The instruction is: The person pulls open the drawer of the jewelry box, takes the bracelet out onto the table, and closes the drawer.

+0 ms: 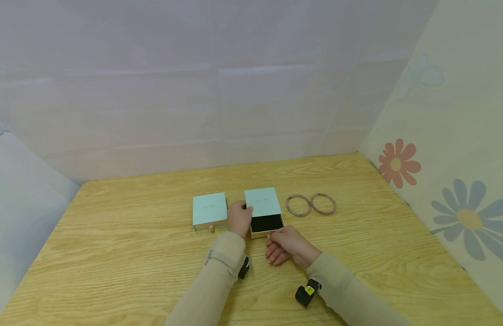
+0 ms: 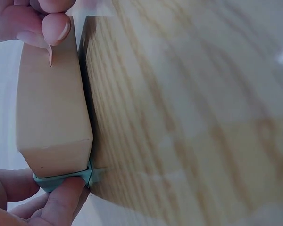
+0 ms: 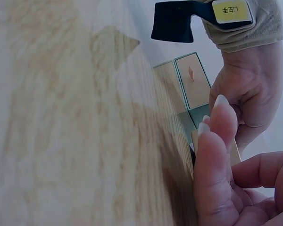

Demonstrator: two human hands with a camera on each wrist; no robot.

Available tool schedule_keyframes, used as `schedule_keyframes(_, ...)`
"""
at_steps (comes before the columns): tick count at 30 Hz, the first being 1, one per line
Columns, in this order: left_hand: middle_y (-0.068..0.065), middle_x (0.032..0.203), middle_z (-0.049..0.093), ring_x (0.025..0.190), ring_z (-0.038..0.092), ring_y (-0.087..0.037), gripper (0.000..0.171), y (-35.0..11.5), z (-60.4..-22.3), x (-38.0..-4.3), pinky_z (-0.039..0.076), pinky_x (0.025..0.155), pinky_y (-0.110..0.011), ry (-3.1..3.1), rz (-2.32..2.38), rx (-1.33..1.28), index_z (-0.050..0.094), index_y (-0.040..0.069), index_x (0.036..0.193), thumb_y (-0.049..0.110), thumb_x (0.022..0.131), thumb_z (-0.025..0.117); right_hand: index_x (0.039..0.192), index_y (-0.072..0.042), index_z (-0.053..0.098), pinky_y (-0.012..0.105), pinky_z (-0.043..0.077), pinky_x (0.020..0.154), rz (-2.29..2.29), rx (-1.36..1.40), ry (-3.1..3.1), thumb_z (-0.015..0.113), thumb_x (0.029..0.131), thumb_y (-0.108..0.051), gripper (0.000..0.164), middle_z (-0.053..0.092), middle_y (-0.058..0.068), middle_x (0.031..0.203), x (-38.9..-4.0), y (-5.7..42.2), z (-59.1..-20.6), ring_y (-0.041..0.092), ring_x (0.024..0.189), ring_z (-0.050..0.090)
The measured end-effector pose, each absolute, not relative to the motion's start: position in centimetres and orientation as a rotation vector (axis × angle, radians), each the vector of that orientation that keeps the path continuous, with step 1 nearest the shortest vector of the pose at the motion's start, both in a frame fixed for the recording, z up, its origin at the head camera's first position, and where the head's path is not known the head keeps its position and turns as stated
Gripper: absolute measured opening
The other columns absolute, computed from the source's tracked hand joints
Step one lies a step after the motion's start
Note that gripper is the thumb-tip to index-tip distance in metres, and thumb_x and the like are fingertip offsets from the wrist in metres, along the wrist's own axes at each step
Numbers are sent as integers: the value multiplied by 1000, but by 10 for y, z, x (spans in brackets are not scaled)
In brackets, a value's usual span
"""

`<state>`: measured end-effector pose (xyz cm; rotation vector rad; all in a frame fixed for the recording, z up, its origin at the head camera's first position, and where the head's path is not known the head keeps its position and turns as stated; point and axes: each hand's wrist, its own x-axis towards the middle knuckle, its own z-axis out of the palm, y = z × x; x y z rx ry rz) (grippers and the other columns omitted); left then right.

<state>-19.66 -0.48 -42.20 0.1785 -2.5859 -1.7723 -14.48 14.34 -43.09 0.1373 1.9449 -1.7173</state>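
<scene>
A pale blue drawer-style gift box lies on the table, its pinkish drawer partly pulled out and black inside. My left hand grips the box sleeve by its left side, thumb near the top edge. With thumb and finger, my right hand pinches the small ribbon tab on the drawer's front; its other fingers curl loosely. Two mauve-brown bangles lie side by side to the right of the box.
A second pale blue box, closed, with its own ribbon tab, lies just left of my left hand. The wooden table meets a pale curtain-like wall at the back and a flower-printed wall on the right.
</scene>
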Motion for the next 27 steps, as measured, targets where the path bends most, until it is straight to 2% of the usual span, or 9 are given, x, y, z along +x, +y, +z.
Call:
schedule_keyframes(6, -22, 91, 65, 71, 51, -22, 14, -5, -422, -197, 45, 65, -36, -2587, -1767, 179, 68, -10, 99, 0, 94, 60, 88, 7, 60, 25, 53, 47, -1725, 148, 1940, 45, 100, -9, 26, 64, 5, 63, -147, 143, -432, 10, 48, 60)
schedule_keyframes(10, -24, 102, 66, 80, 58, -27, 18, -5, -423, -196, 50, 71, -40, -2579, -1781, 186, 68, -11, 107, 0, 94, 60, 88, 8, 60, 25, 53, 46, -1726, 150, 1941, 45, 100, -9, 25, 64, 5, 63, -148, 143, -432, 11, 48, 60)
schedule_keyframes(15, -24, 105, 66, 88, 61, -31, 20, -5, -423, -196, 52, 75, -42, -2581, -1786, 189, 67, -11, 109, 0, 95, 59, 89, 9, 61, 26, 53, 47, -1725, 146, 1945, 45, 100, -9, 26, 64, 5, 63, -149, 142, -432, 11, 48, 60)
schedule_keyframes(18, -22, 97, 66, 81, 59, -28, 16, -5, -423, -197, 50, 71, -40, -2580, -1777, 190, 68, -11, 103, -1, 94, 60, 90, 9, 60, 26, 53, 47, -1728, 147, 1943, 45, 100, -9, 26, 64, 5, 63, -149, 142, -433, 11, 48, 60)
schedule_keyframes(22, -13, 75, 59, 66, 45, -20, 12, -4, -423, -198, 41, 61, -34, -2585, -1759, 193, 66, -8, 85, 0, 94, 61, 89, 9, 61, 26, 53, 47, -1725, 152, 1945, 44, 99, -8, 26, 64, 5, 62, -150, 142, -433, 11, 48, 60)
schedule_keyframes(25, -9, 73, 57, 65, 42, -18, 13, -4, -424, -200, 40, 60, -32, -2594, -1738, 203, 65, -6, 83, 0, 93, 61, 90, 10, 61, 27, 53, 48, -1719, 147, 1953, 45, 99, -9, 26, 64, 5, 63, -151, 143, -432, 11, 49, 60)
schedule_keyframes(27, -10, 76, 59, 66, 45, -18, 12, -3, -425, -201, 43, 61, -33, -2601, -1729, 212, 66, -6, 85, 1, 93, 61, 91, 10, 62, 28, 54, 48, -1714, 139, 1963, 45, 99, -9, 27, 64, 5, 63, -151, 143, -432, 11, 49, 60)
